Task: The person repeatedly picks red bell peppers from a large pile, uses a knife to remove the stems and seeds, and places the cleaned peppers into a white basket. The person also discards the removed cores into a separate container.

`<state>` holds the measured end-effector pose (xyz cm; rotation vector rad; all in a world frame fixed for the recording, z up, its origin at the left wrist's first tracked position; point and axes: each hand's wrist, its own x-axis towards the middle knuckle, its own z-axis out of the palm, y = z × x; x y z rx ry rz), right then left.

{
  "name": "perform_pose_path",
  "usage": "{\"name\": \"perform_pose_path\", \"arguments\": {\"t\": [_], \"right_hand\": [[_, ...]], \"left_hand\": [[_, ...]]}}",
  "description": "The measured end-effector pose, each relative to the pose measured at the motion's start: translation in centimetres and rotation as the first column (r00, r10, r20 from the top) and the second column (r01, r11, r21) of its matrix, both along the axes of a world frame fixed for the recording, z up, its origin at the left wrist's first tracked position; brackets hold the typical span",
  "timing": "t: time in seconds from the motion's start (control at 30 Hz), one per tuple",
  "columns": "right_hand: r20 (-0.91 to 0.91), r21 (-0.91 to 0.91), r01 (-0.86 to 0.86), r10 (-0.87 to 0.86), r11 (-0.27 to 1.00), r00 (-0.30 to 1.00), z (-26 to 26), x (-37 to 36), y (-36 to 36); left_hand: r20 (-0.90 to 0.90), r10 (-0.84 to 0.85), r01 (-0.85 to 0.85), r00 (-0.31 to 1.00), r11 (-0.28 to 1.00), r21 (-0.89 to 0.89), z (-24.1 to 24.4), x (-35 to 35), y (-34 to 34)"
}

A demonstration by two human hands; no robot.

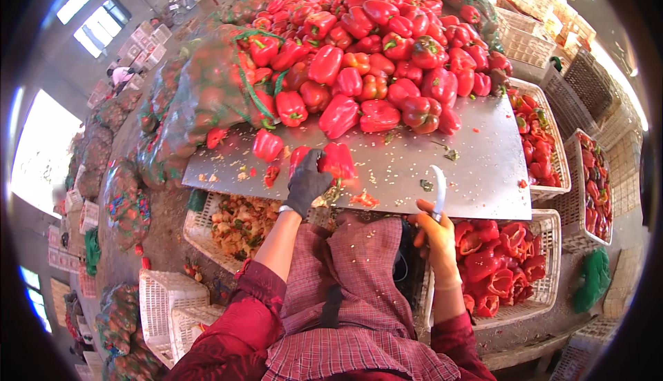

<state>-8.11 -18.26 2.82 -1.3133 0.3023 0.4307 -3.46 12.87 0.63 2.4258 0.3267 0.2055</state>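
My left hand (310,181), in a dark glove, is on a red bell pepper (337,160) near the front edge of the metal tabletop (481,174); another red piece shows just left of its fingers. My right hand (435,231), bare, holds a small curved knife (440,187) with its pale blade pointing up, over the table's front edge. Seeds and red scraps lie scattered on the metal. A single red pepper (268,145) lies left of my glove. A large heap of red bell peppers (383,60) covers the back of the table.
A crate of cut red peppers (553,277) stands below right, and a crate of cores and scraps (202,233) below left. Filled crates (564,174) stand right of the table. A mesh sack of peppers (207,81) leans at the left. Far left, a person (121,74) bends down.
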Motion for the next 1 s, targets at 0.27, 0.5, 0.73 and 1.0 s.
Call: {"name": "perform_pose_path", "arguments": {"t": [0.27,0.5,0.73,1.0], "right_hand": [[0.038,0.022,-0.199,0.199,0.980,0.979,0.0,1.5,6.6],[0.090,0.092,-0.170,0.162,0.981,0.983,0.1,1.0,6.0],[0.062,0.599,-0.128,0.114,0.790,0.992,-3.8,4.4,7.5],[0.039,0.733,-0.191,0.241,0.653,0.970,-1.7,4.5,8.7]], "left_hand": [[0.030,-0.059,0.040,0.998,0.895,0.445,4.1,-4.4,-1.7],[-0.015,0.069,-0.059,0.997,0.931,0.360,-0.6,3.3,-0.9],[0.148,0.000,0.147,0.989,0.127,-0.981,3.3,-1.9,-4.5],[0.404,-0.502,0.244,0.764,0.806,0.539,8.1,-5.3,-7.0]]}}
